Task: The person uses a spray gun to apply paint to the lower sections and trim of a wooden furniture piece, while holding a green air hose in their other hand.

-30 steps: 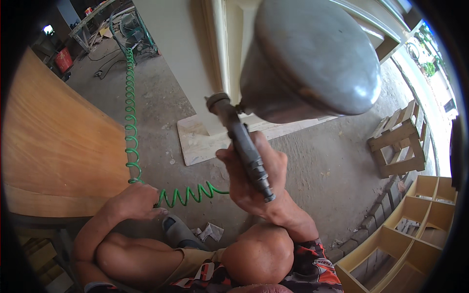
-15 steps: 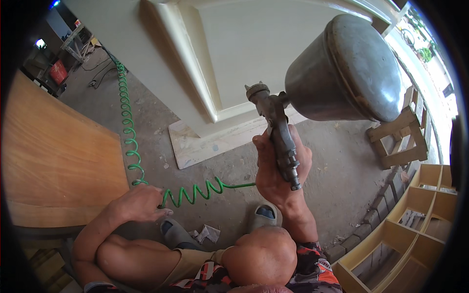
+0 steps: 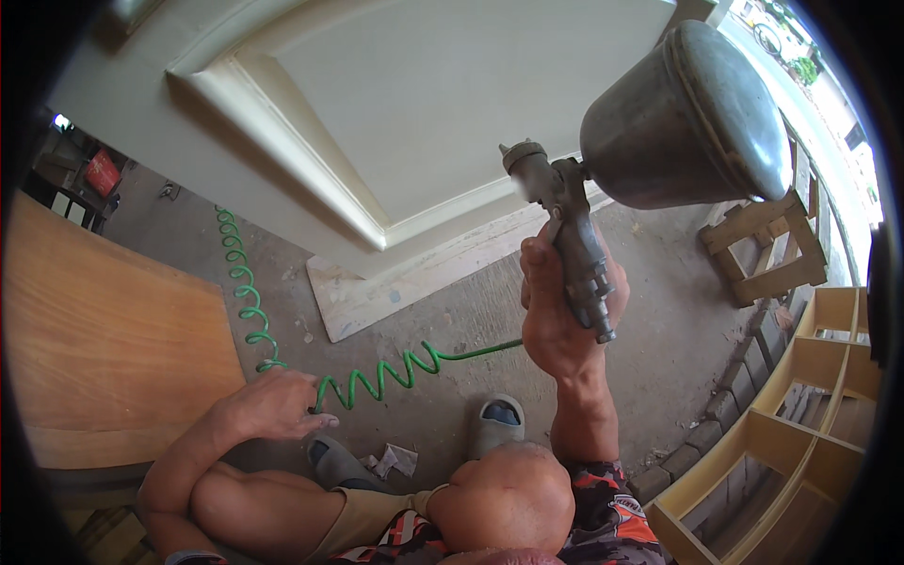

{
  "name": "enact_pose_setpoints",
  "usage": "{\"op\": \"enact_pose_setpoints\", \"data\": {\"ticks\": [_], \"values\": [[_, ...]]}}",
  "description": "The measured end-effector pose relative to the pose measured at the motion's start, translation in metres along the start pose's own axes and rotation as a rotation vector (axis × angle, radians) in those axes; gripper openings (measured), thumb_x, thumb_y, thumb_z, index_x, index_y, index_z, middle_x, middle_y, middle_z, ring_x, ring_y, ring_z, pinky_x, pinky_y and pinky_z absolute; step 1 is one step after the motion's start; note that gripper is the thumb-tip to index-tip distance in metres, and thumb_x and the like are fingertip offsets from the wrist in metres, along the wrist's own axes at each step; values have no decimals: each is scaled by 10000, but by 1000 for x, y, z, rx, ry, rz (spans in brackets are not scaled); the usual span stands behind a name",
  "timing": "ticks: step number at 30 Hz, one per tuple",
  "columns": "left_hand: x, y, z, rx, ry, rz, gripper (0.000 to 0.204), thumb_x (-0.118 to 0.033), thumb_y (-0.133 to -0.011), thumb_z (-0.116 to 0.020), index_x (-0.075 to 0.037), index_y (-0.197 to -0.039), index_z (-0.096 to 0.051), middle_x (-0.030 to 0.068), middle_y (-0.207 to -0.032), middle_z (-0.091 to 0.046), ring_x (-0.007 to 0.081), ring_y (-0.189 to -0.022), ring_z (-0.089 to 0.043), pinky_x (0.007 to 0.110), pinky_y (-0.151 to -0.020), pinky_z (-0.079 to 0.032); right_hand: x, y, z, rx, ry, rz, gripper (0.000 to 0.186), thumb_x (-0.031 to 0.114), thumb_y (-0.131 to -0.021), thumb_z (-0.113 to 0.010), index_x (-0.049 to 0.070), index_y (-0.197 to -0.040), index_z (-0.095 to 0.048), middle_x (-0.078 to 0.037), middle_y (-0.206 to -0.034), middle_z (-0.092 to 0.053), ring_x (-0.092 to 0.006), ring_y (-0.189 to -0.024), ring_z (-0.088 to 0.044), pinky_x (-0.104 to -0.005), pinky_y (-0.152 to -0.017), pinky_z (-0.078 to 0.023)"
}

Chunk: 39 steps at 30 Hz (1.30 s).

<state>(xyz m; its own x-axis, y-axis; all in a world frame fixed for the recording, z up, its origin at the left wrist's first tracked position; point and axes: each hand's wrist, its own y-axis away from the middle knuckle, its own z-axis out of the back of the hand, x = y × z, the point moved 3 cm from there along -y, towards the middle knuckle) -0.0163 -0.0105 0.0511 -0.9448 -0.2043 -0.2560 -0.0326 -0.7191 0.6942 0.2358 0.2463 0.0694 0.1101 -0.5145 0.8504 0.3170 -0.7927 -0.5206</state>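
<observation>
Right hand [image 3: 565, 325] clamped round grey metal spray gun [image 3: 576, 245], rounded metal cup [image 3: 640, 127] jutting right, nozzle [image 3: 524, 158] toward cream panelled door [image 3: 414, 104], apparently apart. Left hand [image 3: 273, 405] closed on coiled green hose [image 3: 409, 370]. Best: steady grip, even nozzle distance, hose clear of door.

The floor [image 3: 452, 397] here is grey, dusty concrete, with a pale, spotted board [image 3: 350, 309] lying across its middle. Toward the near edge I see two sandals [image 3: 492, 437], crumpled paper [image 3: 397, 460] between them. Bricks [image 3: 723, 409] line the right edge, a wooden stand [image 3: 778, 282] near their far end.
</observation>
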Motion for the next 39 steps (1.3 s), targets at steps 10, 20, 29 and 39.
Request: {"op": "enact_pose_setpoints", "data": {"ticks": [10,20,29,39], "values": [[-30,-27,18,-78,82,-118,373,-444,-1010,-775,-74,-1021,-818,220,-1049,-739,464,-1016,-719,566,-898,-561,-35,-36,49,-107,-32,-89,172,87,-1047,-777,1,-989,-639,-29,-648,-560,-85,-576,-473,-299,-537,-401],[-58,-48,29,-121,143,-200,322,-379,-1027,-779,-65,-1074,-831,200,-1064,-757,425,-1023,-726,522,-924,-576,-74,-91,114,-185,-12,-63,271,223,-1086,-754,-2,-943,-705,21,-685,-577,-72,-624,-501,-308,-566,-405],[-91,-73,36,-146,157,-201,280,-345,-1032,-778,-72,-1073,-825,176,-1048,-744,410,-1001,-719,511,-903,-571,-109,-129,166,-144,5,-2,317,301,-1117,-724,55,-928,-660,52,-638,-509,-42,-501,-442,-261,-444,-339],[-119,-90,27,-191,189,-272,221,-296,-1011,-798,-84,-1071,-819,151,-1037,-747,385,-971,-732,481,-858,-587,-124,-158,212,-206,-64,-72,343,316,-1107,-741,17,-938,-745,53,-654,-548,-47,-575,-438,-298,-520,-344]]}}
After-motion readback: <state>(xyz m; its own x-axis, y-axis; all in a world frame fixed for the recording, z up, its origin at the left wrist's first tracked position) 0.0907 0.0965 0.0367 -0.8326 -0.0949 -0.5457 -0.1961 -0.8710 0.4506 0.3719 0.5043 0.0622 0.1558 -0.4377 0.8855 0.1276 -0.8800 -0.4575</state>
